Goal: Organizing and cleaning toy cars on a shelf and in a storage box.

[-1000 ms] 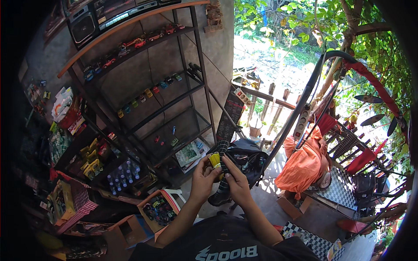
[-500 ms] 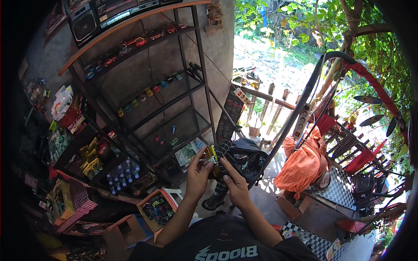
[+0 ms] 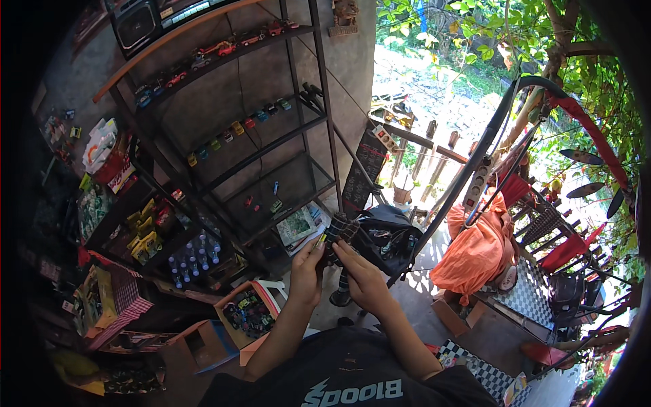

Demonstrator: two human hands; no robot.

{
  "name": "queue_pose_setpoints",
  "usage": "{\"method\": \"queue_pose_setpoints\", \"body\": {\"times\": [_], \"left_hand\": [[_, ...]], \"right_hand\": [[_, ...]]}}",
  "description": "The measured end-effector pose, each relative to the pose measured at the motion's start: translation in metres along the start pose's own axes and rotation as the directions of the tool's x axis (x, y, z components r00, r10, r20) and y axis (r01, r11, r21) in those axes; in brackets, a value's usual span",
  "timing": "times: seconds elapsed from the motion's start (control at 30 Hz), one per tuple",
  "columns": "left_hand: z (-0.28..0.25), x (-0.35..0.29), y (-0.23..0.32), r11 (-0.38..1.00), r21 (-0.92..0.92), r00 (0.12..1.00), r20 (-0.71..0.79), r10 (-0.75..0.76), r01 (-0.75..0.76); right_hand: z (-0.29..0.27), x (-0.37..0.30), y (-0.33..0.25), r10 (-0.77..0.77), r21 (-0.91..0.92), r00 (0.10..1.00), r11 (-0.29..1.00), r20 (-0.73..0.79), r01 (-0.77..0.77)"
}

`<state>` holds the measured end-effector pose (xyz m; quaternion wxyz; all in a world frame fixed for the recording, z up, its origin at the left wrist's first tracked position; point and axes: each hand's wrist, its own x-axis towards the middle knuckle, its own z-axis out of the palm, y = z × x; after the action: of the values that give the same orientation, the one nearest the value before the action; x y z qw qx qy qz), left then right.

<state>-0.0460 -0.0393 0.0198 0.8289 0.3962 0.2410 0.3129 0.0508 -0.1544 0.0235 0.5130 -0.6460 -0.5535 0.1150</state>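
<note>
While left fingers (image 3: 314, 252) clamp a small yellow item (image 3: 323, 238) at their tips, right fingers (image 3: 347, 254), grip unclear, lie beside it.

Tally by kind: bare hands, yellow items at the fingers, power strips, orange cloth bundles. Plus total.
Bare hands (left hand, right hand): 2
Yellow item, mostly hidden: 1
Power strips: 2
Orange cloth bundle: 1
Total: 6

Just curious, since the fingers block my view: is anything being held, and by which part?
The left hand appears to pinch a small yellow item, mostly hidden, so which part cannot be told. Whether the right hand grips anything is unclear.
</note>
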Motion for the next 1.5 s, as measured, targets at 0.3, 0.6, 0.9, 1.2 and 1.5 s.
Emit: {"method": "queue_pose_setpoints", "body": {"times": [0.3, 0.6, 0.9, 1.2, 1.5], "left_hand": [[-0.001, -0.008, 0.002, 1.0, -0.016, 0.999, -0.032, -0.027, 0.026], [0.016, -0.009, -0.014, 0.991, 0.111, 0.997, 0.024, -0.075, 0.072], [0.028, 0.001, -0.012, 0.99, 0.11, 0.996, -0.01, -0.087, 0.087], [-0.007, 0.011, 0.004, 0.995, 0.037, 0.984, -0.154, 0.093, -0.088], [-0.03, 0.04, 0.018, 0.958, 0.035, 0.947, -0.143, 0.286, -0.284]], "right_hand": [[-0.006, -0.012, 0.044, 0.353, 0.407, 0.92, 0.875, -0.169, -0.261], [-0.017, 0.004, 0.021, 0.137, 0.25, 0.984, 0.962, -0.109, -0.106], [-0.019, 0.011, 0.044, 0.366, 0.477, 0.929, 0.826, -0.05, -0.299], [-0.016, 0.042, 0.043, 0.288, 0.364, 0.957, 0.887, 0.041, -0.283], [0.0, 0.09, 0.035, 0.009, 0.227, 0.997, 0.973, 0.082, -0.027]]}}
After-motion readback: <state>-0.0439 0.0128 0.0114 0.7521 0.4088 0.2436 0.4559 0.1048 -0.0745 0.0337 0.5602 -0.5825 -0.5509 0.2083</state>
